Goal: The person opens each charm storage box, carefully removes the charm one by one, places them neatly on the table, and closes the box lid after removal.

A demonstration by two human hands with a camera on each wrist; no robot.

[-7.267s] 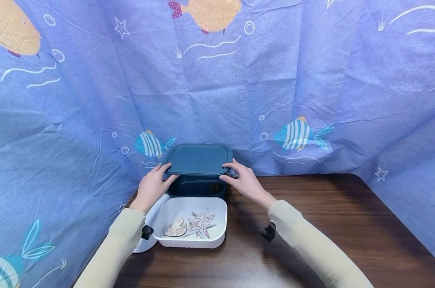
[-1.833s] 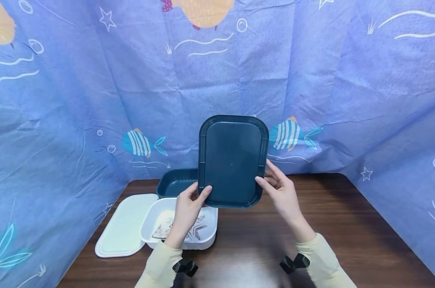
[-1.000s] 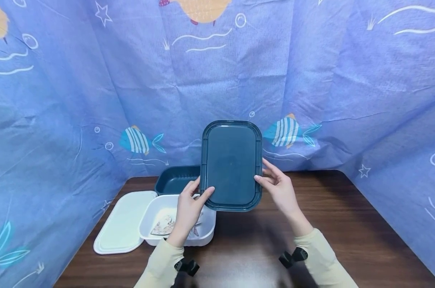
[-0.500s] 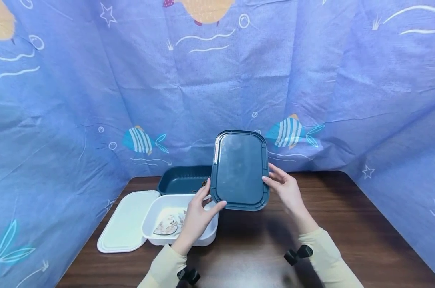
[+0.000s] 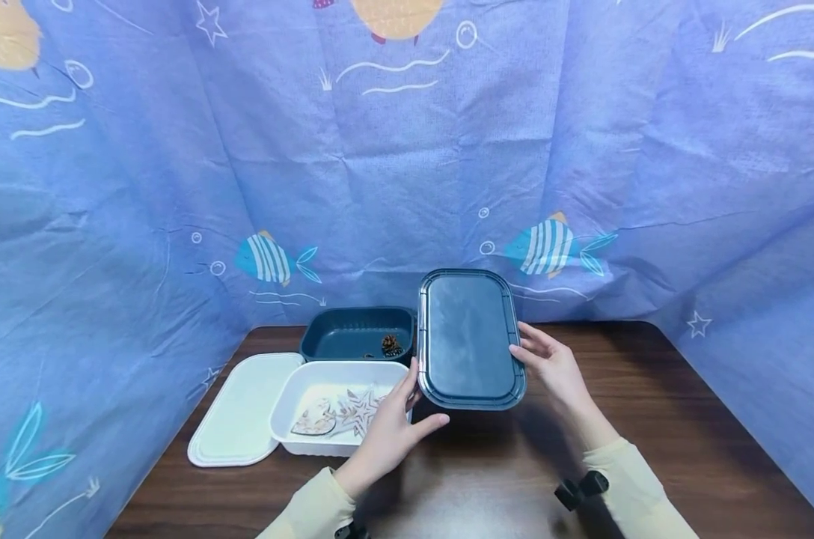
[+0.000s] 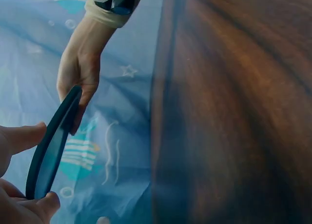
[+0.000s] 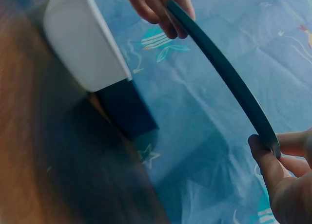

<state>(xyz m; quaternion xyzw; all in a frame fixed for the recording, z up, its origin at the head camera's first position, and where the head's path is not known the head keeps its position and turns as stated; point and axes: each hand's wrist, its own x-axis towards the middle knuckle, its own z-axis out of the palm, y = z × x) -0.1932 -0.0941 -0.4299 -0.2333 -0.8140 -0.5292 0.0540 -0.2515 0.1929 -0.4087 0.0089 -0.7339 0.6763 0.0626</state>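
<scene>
A dark blue rectangular lid (image 5: 470,337) is held up in the air, its ridged rim toward the head camera. My right hand (image 5: 558,374) pinches the lid's right edge, thumb on the near face and fingers behind. At the lid's lower left corner is my left hand (image 5: 393,427); its fingers touch the edge while its thumb sticks out, off the lid. Left of the lid stands the uncovered dark blue box (image 5: 333,340) with a pine cone (image 5: 390,345) inside. The white box (image 5: 333,448) before it holds a heart-shaped ornament (image 5: 315,419) and star-shaped ornaments (image 5: 361,410).
A white lid (image 5: 242,415) lies flat on the brown wooden table (image 5: 663,434), left of the white box. Behind and beside the table hangs a blue fish-patterned curtain (image 5: 407,187), close to the dark blue box.
The dark blue lid was lifted off its box and turned upright. Over the last second it has moved right and lower, and my left thumb has come off it.
</scene>
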